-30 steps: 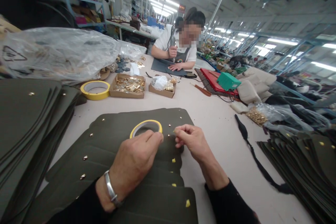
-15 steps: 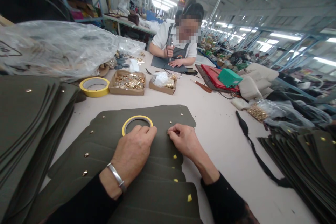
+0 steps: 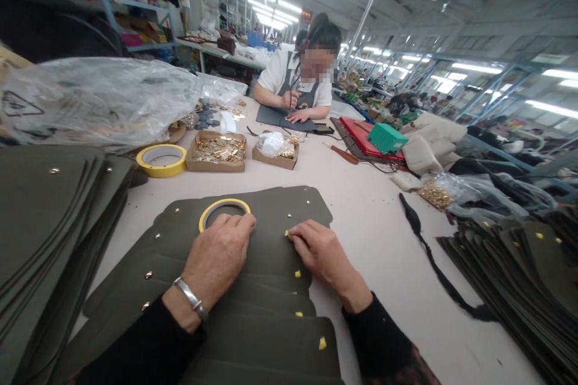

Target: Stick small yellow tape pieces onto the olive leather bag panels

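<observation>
My left hand, a silver bangle at its wrist, is closed around the near side of a thin roll of yellow tape. Beneath it lie overlapping dark olive panels with gold metal studs along their left side. My right hand is pinched at the panels' right side, its fingertips on a small piece of yellow tape. More yellow bits stick to the panels nearer me. Two small studs show just beyond my right fingertips.
Stacks of olive panels stand at left and right. Beyond are a wider yellow tape roll, a cardboard box of gold metal parts, and a smaller box. Across the table a co-worker works with a corded tool. A black strap lies right.
A yellow tape piece now shows at my right fingertips, where none was visible before. My left hand and the tape roll have shifted slightly left in view. The camera view has tilted a little.
</observation>
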